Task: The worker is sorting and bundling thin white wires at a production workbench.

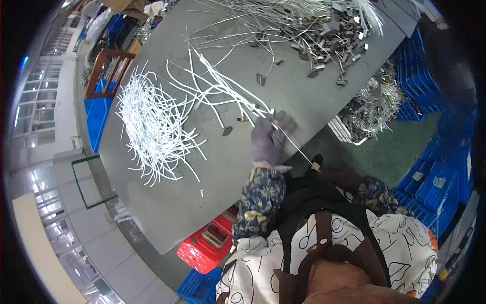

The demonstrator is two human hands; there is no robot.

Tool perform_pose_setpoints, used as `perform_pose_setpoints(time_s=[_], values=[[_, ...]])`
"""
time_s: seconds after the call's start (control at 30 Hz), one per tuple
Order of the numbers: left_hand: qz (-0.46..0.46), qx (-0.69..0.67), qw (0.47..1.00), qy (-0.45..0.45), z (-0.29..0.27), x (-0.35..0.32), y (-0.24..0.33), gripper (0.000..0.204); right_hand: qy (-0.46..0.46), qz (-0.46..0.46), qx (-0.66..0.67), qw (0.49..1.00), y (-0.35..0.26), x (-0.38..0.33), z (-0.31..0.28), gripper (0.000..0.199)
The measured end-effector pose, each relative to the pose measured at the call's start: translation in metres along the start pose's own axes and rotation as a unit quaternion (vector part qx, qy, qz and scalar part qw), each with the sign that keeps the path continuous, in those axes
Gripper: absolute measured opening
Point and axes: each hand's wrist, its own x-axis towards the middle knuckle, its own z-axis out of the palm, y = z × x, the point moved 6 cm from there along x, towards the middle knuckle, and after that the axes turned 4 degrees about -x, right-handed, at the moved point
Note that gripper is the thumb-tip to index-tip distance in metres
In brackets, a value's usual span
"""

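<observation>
My left hand (268, 139), in a grey-purple glove, is closed over a bundle of white tubes and wires (230, 88) near the table's front edge. From it a thin white wire (296, 144) runs straight down past the edge. My right hand (336, 172), dark and partly blurred, is at the wire's lower end, with a fingertip against it. Small metal-ended connectors (227, 131) hang on some strands left of my left hand. A big heap of loose white tubes (154, 126) lies farther left on the grey table (223, 169).
Wires with dark block-like connectors (329, 38) pile up at the table's far side. A white basket (340, 130) of wires stands off the right edge, near stacked blue crates (417, 71). Below the front edge is a red container (205, 248). A brown wooden frame (109, 73) stands far left.
</observation>
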Motion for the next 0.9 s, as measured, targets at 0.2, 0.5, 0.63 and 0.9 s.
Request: perform_pose_setpoints(time_s=[0.2,0.5,0.63,0.9], values=[[0.304,0.379,0.874,0.033,-0.033,0.05,0.077,0.028,0.01,0.385,0.117,0.916,0.039,-0.176,0.043,0.012],[0.177,0.06,0.975,0.122,-0.027,0.06,0.136,0.026,0.058,0.472,0.199,0.857,0.024,-0.171,0.016,0.02],[0.178,0.222,0.955,0.087,-0.06,0.067,0.129,0.022,0.061,0.373,0.239,0.894,0.025,-0.168,0.019,0.018],[-0.174,0.332,0.918,-0.126,0.011,-0.075,-0.075,0.023,0.037,0.516,0.341,0.785,0.032,-0.133,0.023,0.015]])
